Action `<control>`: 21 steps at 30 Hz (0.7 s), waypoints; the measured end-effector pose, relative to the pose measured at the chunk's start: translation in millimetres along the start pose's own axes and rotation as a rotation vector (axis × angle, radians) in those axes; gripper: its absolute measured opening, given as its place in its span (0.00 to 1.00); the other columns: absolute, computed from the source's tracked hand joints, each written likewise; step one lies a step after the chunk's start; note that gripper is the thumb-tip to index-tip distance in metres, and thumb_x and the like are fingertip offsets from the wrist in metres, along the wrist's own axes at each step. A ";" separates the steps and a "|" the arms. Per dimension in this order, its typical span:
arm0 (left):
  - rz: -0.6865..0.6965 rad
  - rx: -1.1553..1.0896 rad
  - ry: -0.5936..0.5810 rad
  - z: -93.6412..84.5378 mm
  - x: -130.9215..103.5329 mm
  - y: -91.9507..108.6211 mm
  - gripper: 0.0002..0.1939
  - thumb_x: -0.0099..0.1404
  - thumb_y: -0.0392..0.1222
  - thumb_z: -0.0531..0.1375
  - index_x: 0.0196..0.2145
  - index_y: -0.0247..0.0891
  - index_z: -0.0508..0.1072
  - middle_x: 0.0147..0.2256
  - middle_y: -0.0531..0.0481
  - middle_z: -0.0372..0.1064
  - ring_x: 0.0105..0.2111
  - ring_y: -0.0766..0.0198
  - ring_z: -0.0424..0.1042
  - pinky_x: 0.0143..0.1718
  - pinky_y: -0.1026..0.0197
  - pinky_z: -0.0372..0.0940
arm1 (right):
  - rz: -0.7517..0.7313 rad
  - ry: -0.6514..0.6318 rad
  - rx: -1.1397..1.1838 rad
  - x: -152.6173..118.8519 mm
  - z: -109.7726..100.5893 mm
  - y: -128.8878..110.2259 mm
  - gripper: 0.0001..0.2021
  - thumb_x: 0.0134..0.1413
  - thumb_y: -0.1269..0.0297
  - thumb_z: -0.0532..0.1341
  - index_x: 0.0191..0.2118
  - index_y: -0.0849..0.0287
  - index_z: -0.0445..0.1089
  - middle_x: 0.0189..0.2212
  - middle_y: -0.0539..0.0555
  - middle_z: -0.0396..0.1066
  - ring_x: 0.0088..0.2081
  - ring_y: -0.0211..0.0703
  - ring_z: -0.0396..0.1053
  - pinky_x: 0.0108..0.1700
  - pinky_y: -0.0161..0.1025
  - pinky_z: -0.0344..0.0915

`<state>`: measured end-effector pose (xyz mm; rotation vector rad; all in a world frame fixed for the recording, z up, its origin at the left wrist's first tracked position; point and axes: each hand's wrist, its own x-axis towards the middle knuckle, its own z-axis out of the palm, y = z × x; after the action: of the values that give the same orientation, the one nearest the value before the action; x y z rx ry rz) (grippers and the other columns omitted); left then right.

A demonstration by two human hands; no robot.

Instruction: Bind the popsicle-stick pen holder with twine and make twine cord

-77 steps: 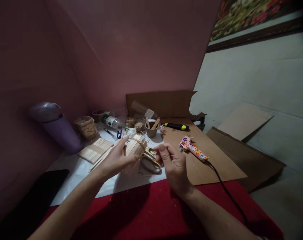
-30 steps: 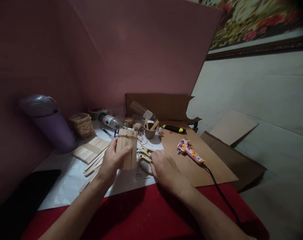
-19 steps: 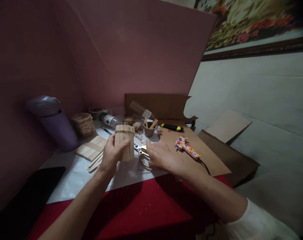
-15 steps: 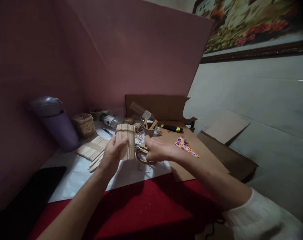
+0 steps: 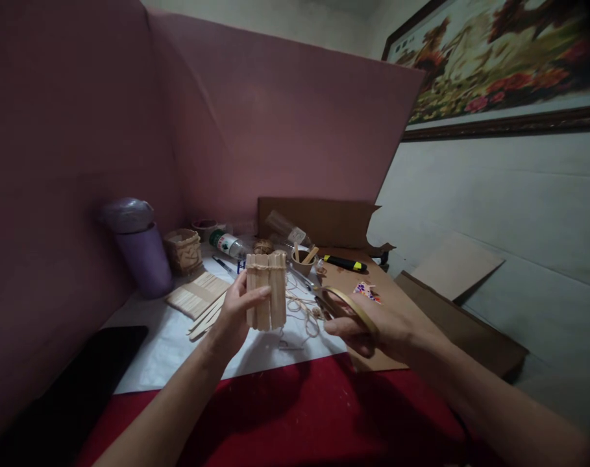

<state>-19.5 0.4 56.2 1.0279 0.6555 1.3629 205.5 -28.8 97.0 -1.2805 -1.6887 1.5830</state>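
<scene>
My left hand (image 5: pixel 237 311) grips a small holder of upright craft sticks (image 5: pixel 266 295), its thumb across the front. Twine (image 5: pixel 263 266) is wound round the holder near the top. In my right hand (image 5: pixel 367 321) is a pair of scissors (image 5: pixel 346 305) with tan handles, the blades aimed at the holder but apart from it. Loose twine (image 5: pixel 302 314) lies in loops on the white sheet (image 5: pixel 151 353) between the two hands. Left of the holder lie a banded bundle of craft sticks (image 5: pixel 197 294) and a few loose sticks (image 5: pixel 208 318).
Behind stand a purple tumbler (image 5: pixel 146 259), a decorated pot (image 5: pixel 184 251) and a cup with sticks (image 5: pixel 303 264). Plastic bottles (image 5: pixel 229 244) lie near a twine ball (image 5: pixel 263 246). A yellow-black utility knife (image 5: pixel 344 263) and a patterned piece (image 5: pixel 367 292) rest on cardboard (image 5: pixel 387 350).
My right hand has drawn the scissors back to the right, away from the holder, with the blades now showing. The whole view has shifted slightly; my left hand still grips the holder.
</scene>
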 end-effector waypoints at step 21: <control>0.184 0.377 0.189 5.7 -5.1 -22.5 0.45 0.46 0.44 0.69 0.59 0.41 0.52 0.51 0.42 0.64 0.48 0.53 0.67 0.46 0.56 0.63 | -0.265 0.499 -0.699 -46.5 29.5 23.7 0.16 0.41 0.62 0.66 0.39 0.54 0.66 0.25 0.48 0.69 0.27 0.41 0.65 0.28 0.35 0.62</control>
<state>-4.7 -3.6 38.0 1.2924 1.0059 1.5449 207.8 -86.2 79.7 -1.5135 -2.0156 0.4508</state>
